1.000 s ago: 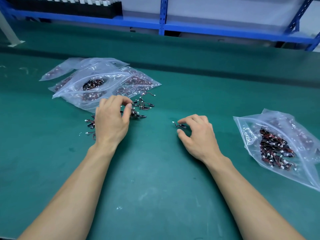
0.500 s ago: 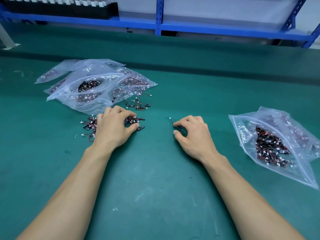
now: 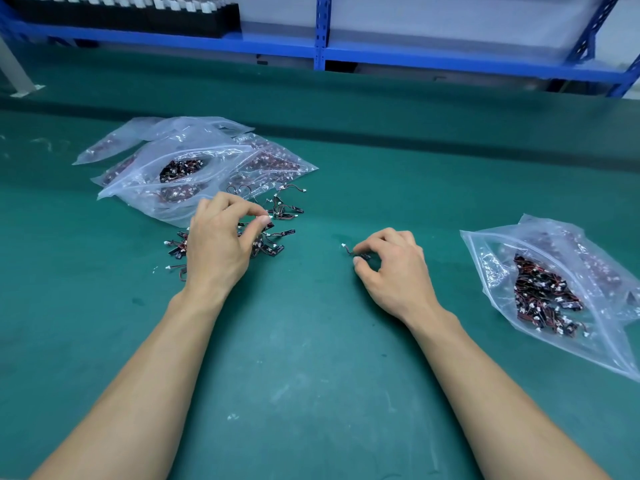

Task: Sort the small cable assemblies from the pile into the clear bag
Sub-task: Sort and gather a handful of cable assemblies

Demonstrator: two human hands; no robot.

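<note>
Green matted workbench [image 3: 311, 393], backed by blue metal shelving [image 3: 322, 29] that carries a black tray of white-capped parts [image 3: 121, 15].

1. Loose pile of small black-and-red cable assemblies with white connectors [image 3: 277, 242]: lies on the mat left of centre, just in front of item 2, partly hidden under the left hand.
2. Heap of clear zip bags holding more assemblies [image 3: 194, 168]: overlapping, at far left.
3. Clear plastic zip bag, part-filled with dark assemblies [image 3: 554, 289]: lies flat at the right, well apart from the pile, mouth towards the middle of the bench.
4. Left hand [image 3: 218, 247]: palm down over the pile, fingers curled, thumb and forefinger closed narrow on a white-tipped piece [image 3: 268, 216] of the pile.
5. Right hand [image 3: 394, 271]: low over the mat between pile and bag, fingers curled, thumb and forefinger pinching a single small cable assembly [image 3: 349, 251]; its white connector sticks out to the left.
</note>
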